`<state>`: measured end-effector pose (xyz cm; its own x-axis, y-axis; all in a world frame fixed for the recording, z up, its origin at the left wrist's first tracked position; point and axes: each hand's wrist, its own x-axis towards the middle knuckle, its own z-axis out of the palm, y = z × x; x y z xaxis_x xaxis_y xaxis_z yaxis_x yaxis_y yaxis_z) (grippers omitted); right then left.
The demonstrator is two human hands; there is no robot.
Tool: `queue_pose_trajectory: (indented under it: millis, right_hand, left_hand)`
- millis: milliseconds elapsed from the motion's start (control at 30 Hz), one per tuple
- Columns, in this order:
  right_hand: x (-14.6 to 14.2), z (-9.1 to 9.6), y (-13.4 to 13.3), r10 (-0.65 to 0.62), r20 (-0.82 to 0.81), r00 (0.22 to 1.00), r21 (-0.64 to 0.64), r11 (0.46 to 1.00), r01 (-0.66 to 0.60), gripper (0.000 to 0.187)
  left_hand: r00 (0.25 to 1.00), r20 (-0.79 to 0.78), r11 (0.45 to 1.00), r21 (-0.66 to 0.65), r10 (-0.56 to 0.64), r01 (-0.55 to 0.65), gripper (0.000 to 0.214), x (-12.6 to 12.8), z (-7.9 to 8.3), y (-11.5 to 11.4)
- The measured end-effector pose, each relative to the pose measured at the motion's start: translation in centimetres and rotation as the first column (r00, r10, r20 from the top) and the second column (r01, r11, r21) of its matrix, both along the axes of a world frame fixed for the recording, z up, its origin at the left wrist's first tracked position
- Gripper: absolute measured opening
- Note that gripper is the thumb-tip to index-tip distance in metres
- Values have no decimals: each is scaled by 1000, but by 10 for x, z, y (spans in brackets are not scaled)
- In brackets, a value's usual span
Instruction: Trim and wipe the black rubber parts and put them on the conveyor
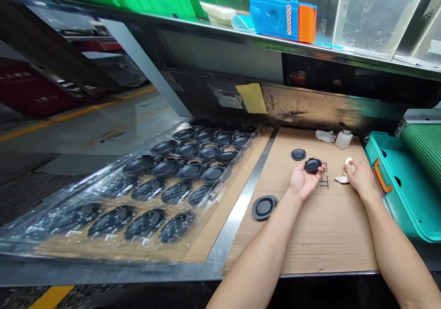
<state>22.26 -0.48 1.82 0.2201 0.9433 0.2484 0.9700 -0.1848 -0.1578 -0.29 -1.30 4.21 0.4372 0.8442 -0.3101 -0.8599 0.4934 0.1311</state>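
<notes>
The left hand (305,181), palm up, holds a black disc (313,165) in its fingertips above the cardboard (310,240). The right hand (358,176) grips a white cloth (342,179) just beside it. 2 spare discs (264,207) lie near; a tray (41,226) holds more.

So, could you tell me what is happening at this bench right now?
A person's left hand holds a black disc palm-up over the cardboard mat, while the right hand grips a white cloth beside it. Two more discs lie loose on the cardboard, and a clear tray of discs sits to the left.
</notes>
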Motion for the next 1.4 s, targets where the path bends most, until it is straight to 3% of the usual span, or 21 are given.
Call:
queue_pose_trajectory:
  millis: [367, 433, 500, 533, 600, 667, 733, 800, 900, 1000, 1067, 1167, 1233, 1300, 1400]
  right_hand:
    - [0, -1, 1, 13, 12, 1000, 14, 1000, -13, 41]
    - [0, 0, 0, 12, 14, 1000, 4, 1000, -12, 41]
    - [-1, 2, 0, 14, 11, 1000, -4, 1000, -14, 41]
    - [-1, 2, -1, 15, 9, 1000, -6, 1000, -15, 41]
    - [-1, 2, -1, 11, 2, 1000, -12, 1000, -11, 42]
    - [-1, 2, -1, 7, -3, 1000, -17, 1000, -7, 43]
    - [-1, 2, -2, 7, 1, 1000, -11, 1000, -7, 43]
    - [-4, 5, -4, 8, 17, 1000, 25, 1000, -9, 42]
    - [-11, 15, -10, 52, 33, 998, 101, 993, -55, 37]
    - [-19, 25, -17, 180, 3, 984, 18, 983, -180, 33]
    - [-21, 29, -21, 282, -44, 959, -79, 955, -284, 27]
    - [-21, 29, -23, 467, -121, 876, -146, 864, -481, 27]
    - [-20, 25, -22, 543, -173, 821, -162, 807, -568, 35]
    - [-21, 19, -20, 552, -201, 809, -153, 799, -582, 35]
    - [-23, 14, -18, 545, -189, 817, -112, 814, -569, 28]
  left_hand:
    - [1000, -15, 1000, 9, -11, 11, 33, 0, -2, -2]
    - [996, -85, 997, 71, -15, 21, 29, 1, -4, -1]
    - [963, -263, 981, 194, 64, -12, 27, 5, -7, -2]
    - [908, -388, 957, 285, 160, -47, 35, 7, -9, -4]
    - [672, -609, 860, 503, 422, -84, 64, 14, -15, -8]
    - [375, -677, 735, 678, 634, -20, 83, 20, -20, -12]
    - [205, -655, 655, 752, 727, 80, 85, 23, -25, -16]
    - [176, -642, 632, 766, 746, 116, 83, 24, -27, -18]
    - [251, -670, 668, 736, 698, 107, 81, 21, -25, -19]
    - [318, -694, 700, 705, 646, 117, 81, 18, -21, -20]
    - [322, -691, 698, 707, 647, 116, 80, 16, -19, -20]
    - [239, -671, 668, 736, 702, 106, 69, 16, -19, -20]
    - [164, -680, 656, 733, 715, 181, 49, 15, -21, -18]
    - [98, -724, 668, 674, 683, 316, 22, 13, -25, -15]
    - [-71, -761, 708, 561, 645, 429, 34, 9, -32, -10]
